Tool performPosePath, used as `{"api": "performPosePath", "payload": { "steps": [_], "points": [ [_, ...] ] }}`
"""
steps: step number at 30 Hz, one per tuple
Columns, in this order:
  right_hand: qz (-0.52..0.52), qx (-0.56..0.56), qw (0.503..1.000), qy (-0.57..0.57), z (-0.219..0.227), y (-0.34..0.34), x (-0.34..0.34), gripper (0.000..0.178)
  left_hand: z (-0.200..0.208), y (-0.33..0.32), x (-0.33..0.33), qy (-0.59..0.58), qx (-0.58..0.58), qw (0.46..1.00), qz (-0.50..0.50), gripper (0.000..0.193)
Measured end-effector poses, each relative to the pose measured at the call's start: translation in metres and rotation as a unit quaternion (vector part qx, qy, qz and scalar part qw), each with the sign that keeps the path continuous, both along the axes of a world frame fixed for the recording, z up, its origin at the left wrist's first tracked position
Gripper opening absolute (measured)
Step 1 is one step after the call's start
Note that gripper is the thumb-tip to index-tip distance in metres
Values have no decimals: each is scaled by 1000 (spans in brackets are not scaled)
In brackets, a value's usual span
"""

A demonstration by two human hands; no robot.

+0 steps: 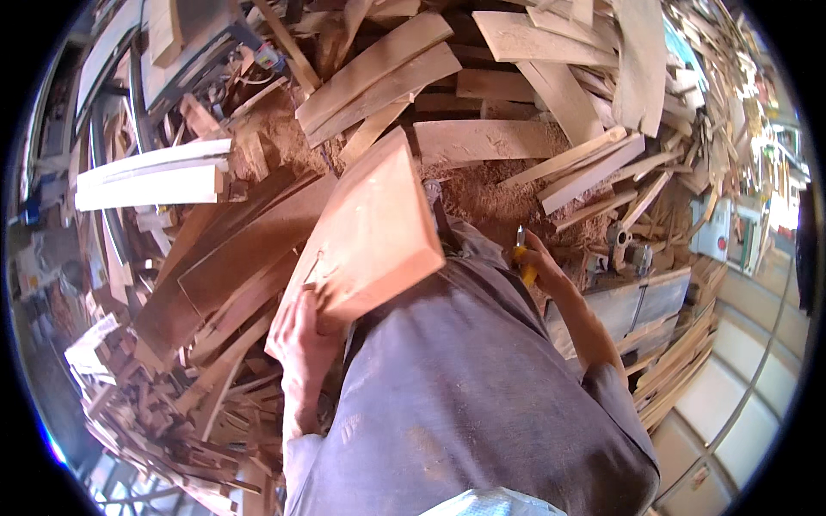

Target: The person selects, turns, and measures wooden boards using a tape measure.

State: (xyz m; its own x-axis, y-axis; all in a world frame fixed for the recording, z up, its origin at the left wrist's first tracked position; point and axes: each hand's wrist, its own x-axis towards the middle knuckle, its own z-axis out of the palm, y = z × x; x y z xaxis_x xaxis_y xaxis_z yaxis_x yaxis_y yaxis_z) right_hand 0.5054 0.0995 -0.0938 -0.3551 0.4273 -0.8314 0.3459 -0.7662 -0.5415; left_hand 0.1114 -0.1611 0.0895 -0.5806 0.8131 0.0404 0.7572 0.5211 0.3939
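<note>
My left hand [303, 337] grips the lower end of a thick, smooth wooden board [372, 219]. The board is tilted up in front of my body, and its far end covers part of the sawdust behind it. A dark knot or crack shows near my fingers. Off to the right, my right hand [547, 265] is closed around a small yellow-handled tool [521, 254] with a pale pointed tip facing up. Its exact kind is too small to make out. That hand is apart from the board.
Loose planks [379, 82] lie heaped ahead over sawdust [469, 193]. White-faced boards [151, 185] and dark reddish boards [232, 249] are at left. Scrap offcuts [146, 413] pile up lower left. A machine table [194, 52] stands far left; pale floor tiles [748, 344] lie right.
</note>
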Motion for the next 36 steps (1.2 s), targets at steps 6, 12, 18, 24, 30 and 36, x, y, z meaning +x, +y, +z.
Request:
{"api": "performPosePath", "payload": {
  "steps": [6,12,18,24,30,36],
  "points": [
    [-7,28,996,-87,-42,-20,10,79,4,-4,-54,-41,-15,997,61,45],
    [23,4,994,-107,-43,-40,16,51,-6,-13,-102,-30,59,994,88,63],
    [33,-11,999,4,-110,-69,58,41,-20,-9,-140,7,18,986,165,79],
    [114,27,990,-81,-80,-53,40,32,-25,12,-160,46,82,982,165,82],
    [88,-1,996,22,-93,-25,46,31,-23,43,-183,69,18,981,178,87],
    [104,142,984,37,-32,0,-8,31,-63,91,-210,-92,4,982,165,91]
  ]
}}
